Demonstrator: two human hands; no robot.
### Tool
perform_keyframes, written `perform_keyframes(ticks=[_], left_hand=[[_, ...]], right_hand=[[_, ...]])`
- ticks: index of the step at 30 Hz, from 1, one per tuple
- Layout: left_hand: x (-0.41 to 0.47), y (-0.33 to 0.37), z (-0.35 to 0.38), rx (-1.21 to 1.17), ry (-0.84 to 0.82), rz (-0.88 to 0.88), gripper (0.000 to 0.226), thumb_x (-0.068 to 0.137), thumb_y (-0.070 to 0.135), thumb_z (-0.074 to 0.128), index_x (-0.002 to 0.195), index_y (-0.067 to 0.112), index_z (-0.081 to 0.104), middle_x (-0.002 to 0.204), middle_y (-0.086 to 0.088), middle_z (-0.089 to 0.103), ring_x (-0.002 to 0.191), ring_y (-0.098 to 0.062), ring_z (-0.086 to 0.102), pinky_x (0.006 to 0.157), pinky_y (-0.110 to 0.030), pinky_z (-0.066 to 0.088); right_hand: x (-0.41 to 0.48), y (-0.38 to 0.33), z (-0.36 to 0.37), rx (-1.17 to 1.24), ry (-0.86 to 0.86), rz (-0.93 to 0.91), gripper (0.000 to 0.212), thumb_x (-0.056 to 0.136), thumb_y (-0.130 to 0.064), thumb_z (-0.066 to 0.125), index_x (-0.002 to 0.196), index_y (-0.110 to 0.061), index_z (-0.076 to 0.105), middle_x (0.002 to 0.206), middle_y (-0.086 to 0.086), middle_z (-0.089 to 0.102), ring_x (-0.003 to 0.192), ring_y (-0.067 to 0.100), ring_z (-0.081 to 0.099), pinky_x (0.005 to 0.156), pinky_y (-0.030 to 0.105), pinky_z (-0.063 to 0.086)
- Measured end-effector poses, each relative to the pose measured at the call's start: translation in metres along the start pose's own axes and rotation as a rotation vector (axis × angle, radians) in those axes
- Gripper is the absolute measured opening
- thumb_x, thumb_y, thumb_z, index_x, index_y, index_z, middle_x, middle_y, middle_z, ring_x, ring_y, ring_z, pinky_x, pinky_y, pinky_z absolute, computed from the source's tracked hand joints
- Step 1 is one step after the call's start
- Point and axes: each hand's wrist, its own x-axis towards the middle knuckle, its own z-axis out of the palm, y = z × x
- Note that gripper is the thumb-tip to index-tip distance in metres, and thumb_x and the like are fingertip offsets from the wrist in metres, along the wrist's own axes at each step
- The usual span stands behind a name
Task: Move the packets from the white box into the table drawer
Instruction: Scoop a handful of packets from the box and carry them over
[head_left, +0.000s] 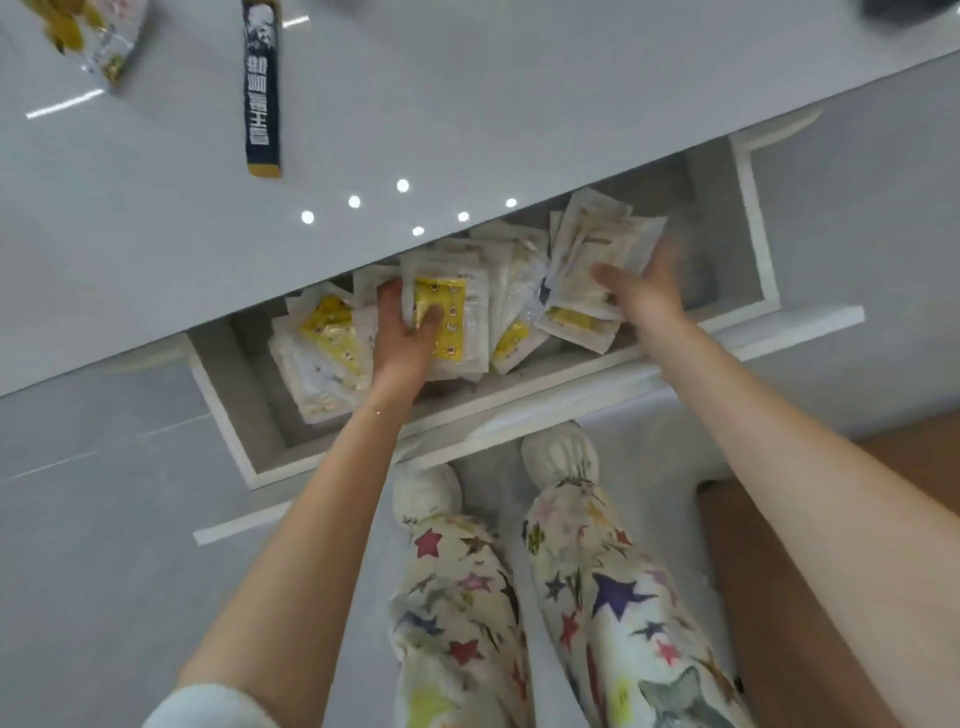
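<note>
The table drawer (753, 218) is pulled out below the glossy white tabletop and holds several white and yellow packets. My left hand (402, 332) is inside the drawer with its thumb and fingers closed on a stack of packets (457, 317) with a yellow front. My right hand (641, 293) is at the drawer's right part, blurred, with fingers spread under and against another stack of packets (592, 260) that stands tilted. More packets (324, 358) lie loose at the drawer's left. The white box is out of view.
On the tabletop (467, 104) lie a dark long narrow box (261, 88) and a yellow-printed bag (88, 36) at the top left. My star-patterned trousers (519, 597) and white slippers are below the drawer. A wooden floor shows at the right.
</note>
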Motion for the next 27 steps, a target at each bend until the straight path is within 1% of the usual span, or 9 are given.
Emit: perform_keyframes(ticks=[4,6,8,11,13,15,19,22,27], left_hand=[[-0.007,-0.001,-0.002,0.029,0.050,0.024,0.055,0.095,0.022,0.059,0.144,0.027,0.035,0.130,0.007,0.051,0.119,-0.017,0.051,0.095,-0.031,0.045],[-0.023,0.002,-0.011,0.078,0.059,0.067,0.059,0.093,0.023,0.059,0.146,0.028,0.033,0.143,0.002,0.045,0.130,-0.019,0.045,0.105,-0.040,0.044],[-0.047,0.013,-0.024,0.126,0.075,0.110,0.057,0.095,0.028,0.056,0.147,0.029,0.033,0.149,0.003,0.039,0.136,-0.018,0.039,0.109,-0.046,0.040],[-0.095,0.048,-0.048,0.162,0.061,0.175,0.054,0.096,0.036,0.054,0.147,0.030,0.034,0.150,0.007,0.036,0.137,-0.011,0.034,0.113,-0.042,0.034],[-0.130,0.077,-0.065,0.241,0.062,0.231,0.054,0.097,0.040,0.052,0.147,0.030,0.034,0.150,0.006,0.037,0.138,-0.012,0.032,0.115,-0.040,0.029],[-0.164,0.106,-0.085,0.399,0.091,0.298,0.054,0.096,0.046,0.051,0.146,0.029,0.037,0.148,0.004,0.041,0.140,-0.016,0.031,0.115,-0.042,0.025],[-0.236,0.153,-0.123,0.646,0.176,0.385,0.059,0.092,0.058,0.037,0.143,0.030,0.042,0.147,0.003,0.045,0.145,-0.024,0.021,0.118,-0.047,0.013],[-0.284,0.173,-0.147,0.688,0.230,0.371,0.072,0.084,0.066,0.022,0.146,0.032,0.038,0.151,0.002,0.040,0.145,-0.026,0.022,0.118,-0.046,0.012],[-0.371,0.188,-0.199,0.656,0.353,0.328,0.074,0.084,0.064,0.024,0.148,0.029,0.034,0.151,-0.004,0.039,0.143,-0.028,0.026,0.118,-0.049,0.019]], right_hand=[[0.001,-0.003,0.009,-0.108,-0.015,0.032,0.072,0.085,-0.017,0.070,0.143,-0.018,0.028,0.134,0.001,0.050,0.119,0.017,0.052,0.088,0.024,0.044],[-0.015,-0.009,0.008,-0.190,-0.023,-0.009,0.082,0.083,-0.018,0.072,0.147,-0.018,0.020,0.141,0.006,0.046,0.126,0.022,0.049,0.090,0.026,0.043],[-0.040,-0.020,0.003,-0.341,-0.016,-0.071,0.088,0.082,-0.024,0.073,0.149,-0.021,0.016,0.147,0.008,0.038,0.132,0.027,0.042,0.100,0.035,0.041],[-0.093,-0.049,-0.011,-0.699,-0.026,-0.320,0.078,0.084,-0.034,0.066,0.148,-0.025,0.023,0.150,0.007,0.032,0.136,0.030,0.034,0.108,0.047,0.036],[-0.133,-0.077,-0.021,-0.965,-0.087,-0.506,0.073,0.087,-0.041,0.058,0.149,-0.026,0.024,0.151,0.005,0.031,0.139,0.029,0.028,0.111,0.049,0.032],[-0.175,-0.109,-0.030,-1.119,-0.154,-0.583,0.070,0.090,-0.044,0.053,0.150,-0.027,0.022,0.156,0.004,0.025,0.145,0.027,0.017,0.115,0.049,0.022],[-0.260,-0.176,-0.044,-1.233,-0.199,-0.705,0.071,0.090,-0.046,0.051,0.151,-0.029,0.019,0.157,0.002,0.022,0.146,0.027,0.010,0.117,0.045,0.012],[-0.311,-0.213,-0.050,-1.289,-0.228,-0.797,0.071,0.091,-0.048,0.048,0.151,-0.031,0.016,0.158,0.002,0.020,0.147,0.027,0.008,0.118,0.045,0.009],[-0.397,-0.265,-0.050,-1.346,-0.266,-1.027,0.073,0.090,-0.056,0.046,0.151,-0.031,0.017,0.158,0.003,0.022,0.146,0.029,0.011,0.118,0.045,0.011]])
